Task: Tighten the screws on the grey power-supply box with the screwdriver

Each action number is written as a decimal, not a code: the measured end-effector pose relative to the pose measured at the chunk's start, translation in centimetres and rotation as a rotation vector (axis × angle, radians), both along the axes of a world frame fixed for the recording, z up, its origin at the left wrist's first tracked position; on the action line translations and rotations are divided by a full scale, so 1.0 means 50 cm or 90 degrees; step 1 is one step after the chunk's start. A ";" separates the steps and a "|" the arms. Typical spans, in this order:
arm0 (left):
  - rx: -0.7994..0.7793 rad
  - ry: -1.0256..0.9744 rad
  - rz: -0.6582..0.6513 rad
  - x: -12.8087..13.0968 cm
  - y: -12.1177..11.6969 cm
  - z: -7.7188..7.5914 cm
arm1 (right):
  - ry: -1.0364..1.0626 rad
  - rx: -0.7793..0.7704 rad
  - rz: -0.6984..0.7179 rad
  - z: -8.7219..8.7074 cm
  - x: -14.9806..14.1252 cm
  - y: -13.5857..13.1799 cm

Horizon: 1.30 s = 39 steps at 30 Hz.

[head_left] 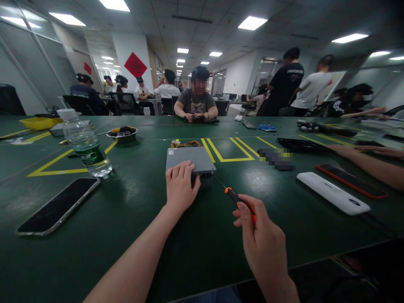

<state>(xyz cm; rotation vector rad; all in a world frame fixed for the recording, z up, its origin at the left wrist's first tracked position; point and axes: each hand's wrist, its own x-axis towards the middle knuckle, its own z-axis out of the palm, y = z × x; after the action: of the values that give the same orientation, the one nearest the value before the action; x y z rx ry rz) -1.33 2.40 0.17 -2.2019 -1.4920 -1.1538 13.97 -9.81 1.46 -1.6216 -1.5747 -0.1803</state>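
A grey metal computer power supply (192,156) lies on the green table, its dark socket side turned toward me. Coloured wires (186,143) come out behind its far edge. My left hand (181,181) is closed over the near left part of the box, fingers on top and thumb at the socket side. In my right hand (260,229) is a screwdriver (235,195) with a black and orange handle, gripped by thumb and fingers. Its thin shaft points up and left, the tip at the box's near right corner. Whether the tip sits in a screw is too small to tell.
Left of me are a phone (59,206) and a water bottle (86,147); beyond stands a metal bowl (126,135) with tools. To the right lie a white power bank-like device (331,191) and an orange-edged phone (352,181), near another person's arm (372,164). Someone sits opposite (197,101).
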 end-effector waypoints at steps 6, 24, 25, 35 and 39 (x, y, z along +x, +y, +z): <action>0.004 0.000 0.002 0.000 0.002 -0.003 | -0.039 0.022 0.059 -0.004 -0.001 -0.007; -0.002 0.001 -0.002 -0.002 0.003 -0.004 | -0.022 0.089 -0.007 -0.006 -0.002 0.006; -0.002 0.001 -0.001 -0.003 0.003 -0.004 | -0.008 0.075 -0.021 -0.009 0.002 0.007; -0.003 0.009 0.005 -0.003 0.003 -0.002 | -0.028 0.065 0.043 -0.015 -0.005 -0.003; 0.002 0.016 0.006 -0.003 0.004 -0.004 | 0.006 0.006 -0.006 -0.020 0.003 -0.001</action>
<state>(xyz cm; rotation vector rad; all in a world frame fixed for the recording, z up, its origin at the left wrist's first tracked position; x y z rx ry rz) -1.47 2.61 -0.01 -2.1958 -1.4889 -1.1212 14.12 -9.84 0.46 -1.6206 -1.5580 -0.1847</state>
